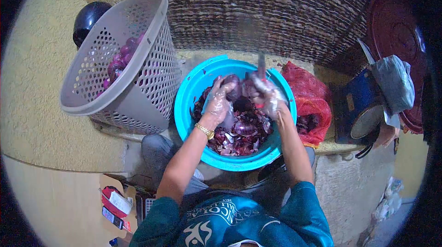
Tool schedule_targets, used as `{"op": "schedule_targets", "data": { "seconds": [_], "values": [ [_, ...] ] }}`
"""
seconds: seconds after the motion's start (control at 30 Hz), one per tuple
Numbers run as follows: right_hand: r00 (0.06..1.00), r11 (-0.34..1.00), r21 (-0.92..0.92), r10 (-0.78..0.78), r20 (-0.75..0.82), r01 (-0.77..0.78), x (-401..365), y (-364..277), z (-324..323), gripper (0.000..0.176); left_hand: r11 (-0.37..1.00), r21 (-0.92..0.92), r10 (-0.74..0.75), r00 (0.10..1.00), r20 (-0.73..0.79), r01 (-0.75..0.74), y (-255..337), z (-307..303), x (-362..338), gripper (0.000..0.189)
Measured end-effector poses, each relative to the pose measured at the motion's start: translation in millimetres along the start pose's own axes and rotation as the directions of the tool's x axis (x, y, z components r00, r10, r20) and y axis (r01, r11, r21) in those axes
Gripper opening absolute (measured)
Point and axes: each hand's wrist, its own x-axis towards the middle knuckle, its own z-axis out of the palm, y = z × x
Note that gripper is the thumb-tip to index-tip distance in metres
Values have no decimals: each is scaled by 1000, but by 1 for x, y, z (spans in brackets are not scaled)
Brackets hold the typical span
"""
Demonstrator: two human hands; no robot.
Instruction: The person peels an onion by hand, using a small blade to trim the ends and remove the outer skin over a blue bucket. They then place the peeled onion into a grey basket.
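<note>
Both my hands are in clear plastic gloves above a turquoise basin (184, 129). My left hand (218, 102) is closed around a red onion (232, 88) over the basin's back half. At its right, my right hand (270, 97) is closed on a small knife (261, 66), whose blade points up and away; a bit of red shows by the fingers. The knife and right hand are smeared by motion. Below the hands, the basin holds more red onions (244, 127) among loose dark purple and pale skins (230, 148).
A grey perforated basket (156, 70) with several purple onions (122, 60) stands left. Right of the basin lies a red mesh sack (306, 90). Farther right are a blue container (357, 104) and a dark red round lid (398, 31). A cardboard box (110, 182) sits lower left.
</note>
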Motion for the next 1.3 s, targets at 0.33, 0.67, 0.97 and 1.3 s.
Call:
{"op": "schedule_targets", "data": {
  "seconds": [0.33,0.67,0.97,1.3],
  "values": [
    [957,749,-648,-66,-282,-140,5,-1,-17,65,963,-270,-65,980,-190,12,10,-22,9,40],
    [958,760,-647,-227,-173,63,18,18,-26,50,870,-471,-253,951,-176,145,14,-17,14,51],
    [812,409,-886,-579,-67,219,32,47,-37,44,850,-509,-285,930,-234,132,16,-18,23,46],
    [935,228,-970,-354,-3,83,21,10,-3,79,892,-360,-353,920,-173,274,13,-5,22,43]
  ]
}}
